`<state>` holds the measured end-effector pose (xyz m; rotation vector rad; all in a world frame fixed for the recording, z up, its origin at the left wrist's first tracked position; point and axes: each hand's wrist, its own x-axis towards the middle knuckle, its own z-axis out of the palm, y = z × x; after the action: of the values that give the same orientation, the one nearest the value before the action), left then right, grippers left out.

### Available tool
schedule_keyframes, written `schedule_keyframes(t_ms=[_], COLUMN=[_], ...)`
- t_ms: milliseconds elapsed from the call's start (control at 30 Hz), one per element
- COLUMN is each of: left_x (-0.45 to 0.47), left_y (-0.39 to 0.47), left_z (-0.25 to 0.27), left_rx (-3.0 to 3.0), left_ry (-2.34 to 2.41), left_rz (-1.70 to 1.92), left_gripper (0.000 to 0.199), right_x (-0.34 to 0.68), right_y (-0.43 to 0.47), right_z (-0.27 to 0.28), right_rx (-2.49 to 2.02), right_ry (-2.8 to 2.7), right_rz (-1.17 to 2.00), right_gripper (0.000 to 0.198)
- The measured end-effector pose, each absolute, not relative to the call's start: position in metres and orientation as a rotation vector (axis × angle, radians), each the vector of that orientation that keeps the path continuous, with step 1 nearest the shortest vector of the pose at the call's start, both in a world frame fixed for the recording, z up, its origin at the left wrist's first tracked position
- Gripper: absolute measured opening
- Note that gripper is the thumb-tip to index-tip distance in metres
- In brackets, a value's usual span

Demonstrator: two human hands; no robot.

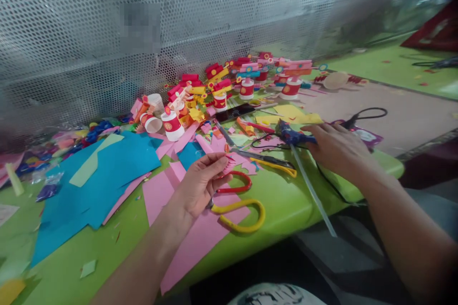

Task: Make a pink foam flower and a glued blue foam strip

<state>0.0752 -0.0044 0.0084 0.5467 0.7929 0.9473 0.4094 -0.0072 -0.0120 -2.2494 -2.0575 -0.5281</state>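
Note:
My left hand [200, 183] pinches a small pink fringed paper piece [230, 164] between thumb and fingers. Below that hand lie yellow-handled scissors [263, 212] on pink paper [200, 248], partly hidden by it. A red-handled pair of scissors [248, 182] is just beyond the fingertips. On the right, my right hand [338, 150] has its fingers closed round the handle end of a blue hot glue gun [286, 133]. From the gun a long clear glue stick [311, 190] juts toward me past the table edge. A utility knife [266, 157] lies between the two hands.
Blue paper sheets [103, 171] cover the left of the green table [286, 202]. Several red-and-white paper cups [172, 125] with coloured paper rolls stand along the perforated metal panel [214, 9]. A dark phone [235, 112] and paper scraps lie mid-table; a black cord [332, 183] trails near the right hand.

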Motion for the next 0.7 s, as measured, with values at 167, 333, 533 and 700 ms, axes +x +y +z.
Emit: schedule_keyframes(t_ms=[167,333,533,700], left_x=[0.074,0.073,0.073,0.072], left_y=[-0.002,-0.003,-0.004,-0.004], left_z=[0.01,0.01,0.011,0.011], left_rx=[0.551,0.574,0.568,0.553], left_ry=[0.806,0.795,0.792,0.791], left_rz=[0.958,0.942,0.947,0.972], left_gripper=[0.013,0.013,0.015,0.018], right_x=[0.426,0.438,0.439,0.431], right_y=[0.01,0.019,0.022,0.015], right_z=[-0.025,-0.032,-0.027,-0.016], right_rx=[-2.309,-2.34,-2.29,-2.187], right_ry=[-2.091,-2.107,-2.173,-2.148], right_rz=[-0.516,-0.473,-0.381,-0.316], right_gripper=[0.046,0.047,0.047,0.047])
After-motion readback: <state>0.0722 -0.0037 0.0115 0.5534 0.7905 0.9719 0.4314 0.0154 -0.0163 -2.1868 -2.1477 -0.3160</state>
